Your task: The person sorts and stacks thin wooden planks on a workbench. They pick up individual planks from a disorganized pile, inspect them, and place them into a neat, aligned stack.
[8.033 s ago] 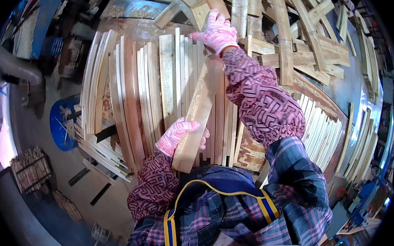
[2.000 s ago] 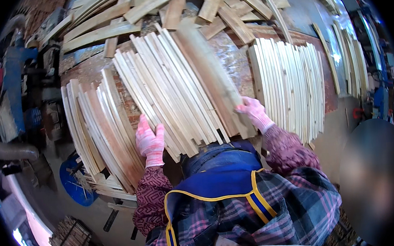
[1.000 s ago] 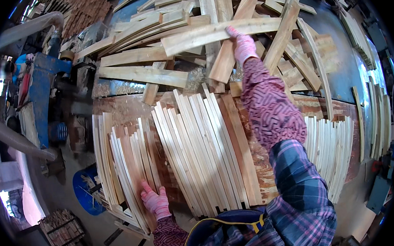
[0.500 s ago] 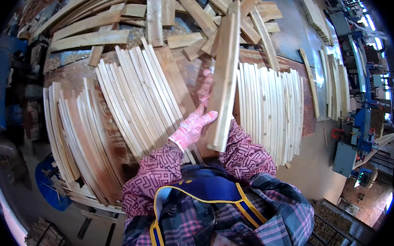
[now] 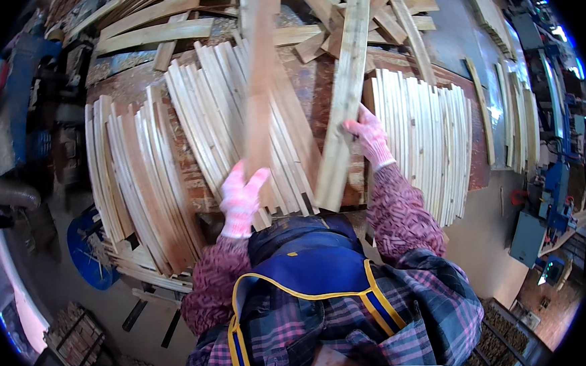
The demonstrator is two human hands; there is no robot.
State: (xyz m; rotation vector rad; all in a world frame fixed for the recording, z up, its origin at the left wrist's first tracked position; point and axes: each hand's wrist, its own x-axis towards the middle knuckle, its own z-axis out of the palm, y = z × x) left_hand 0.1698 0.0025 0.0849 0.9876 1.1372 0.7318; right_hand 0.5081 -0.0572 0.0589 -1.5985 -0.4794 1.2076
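Head view: each gloved hand now holds its own plank, where half a second ago both handled one. Left hand (image 5: 242,201) has fingers closed on the blurred, upright plank (image 5: 260,84). Right hand (image 5: 369,136) clamps the second plank (image 5: 343,106), lying tilted over fanned slats (image 5: 215,120) on the table (image 5: 321,87).

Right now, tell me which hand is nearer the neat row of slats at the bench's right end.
Right. The right hand, gripping a plank, sits at the row of slats's left edge; the left hand grips another plank farther left.
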